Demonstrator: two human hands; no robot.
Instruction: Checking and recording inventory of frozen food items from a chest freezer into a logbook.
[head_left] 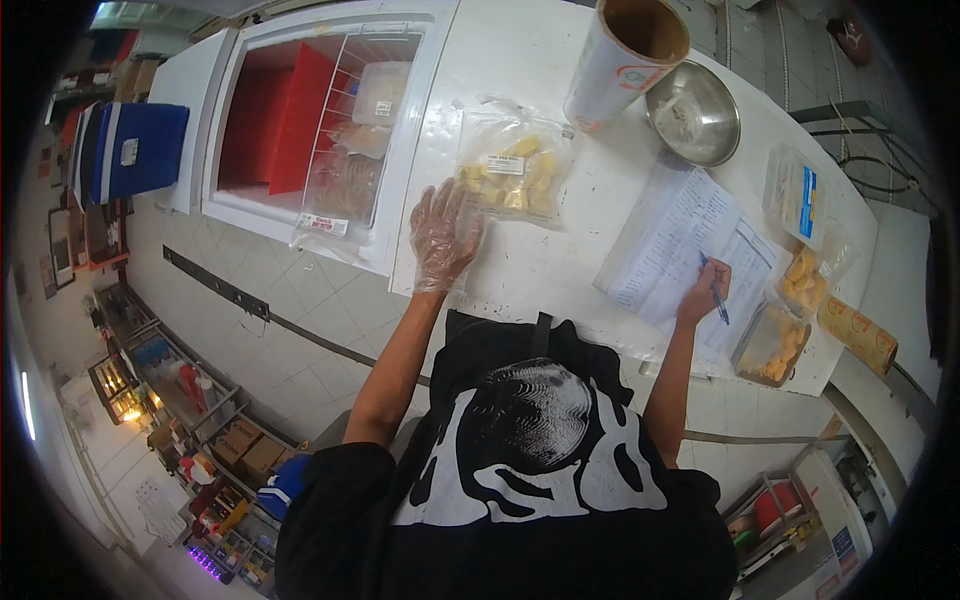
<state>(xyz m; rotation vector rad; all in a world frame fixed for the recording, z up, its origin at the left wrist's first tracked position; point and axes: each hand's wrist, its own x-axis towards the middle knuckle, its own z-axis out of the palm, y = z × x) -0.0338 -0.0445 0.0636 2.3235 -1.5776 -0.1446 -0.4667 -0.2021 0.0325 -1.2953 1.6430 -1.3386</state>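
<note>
My left hand (445,235), in a clear plastic glove, rests on the white freezer top (520,270) with its fingers stretched out. Just beyond its fingertips lies a clear bag of yellow chunks (512,165) with a white label. My right hand (708,285) is bare and closed around a blue pen (718,302), whose tip is at a handwritten sheet (690,235). The sheet lies among other papers under or in clear plastic. To its right stand a clear tub of orange pieces (773,345) and a bag of orange pieces (803,285).
At the back are a large cardboard tube (625,65) and a steel bowl (695,115) with plastic in it. A flat clear pack (797,200) and a tape roll (858,335) lie at right. The open freezer compartment (300,130) at left holds a wire basket with packed bags.
</note>
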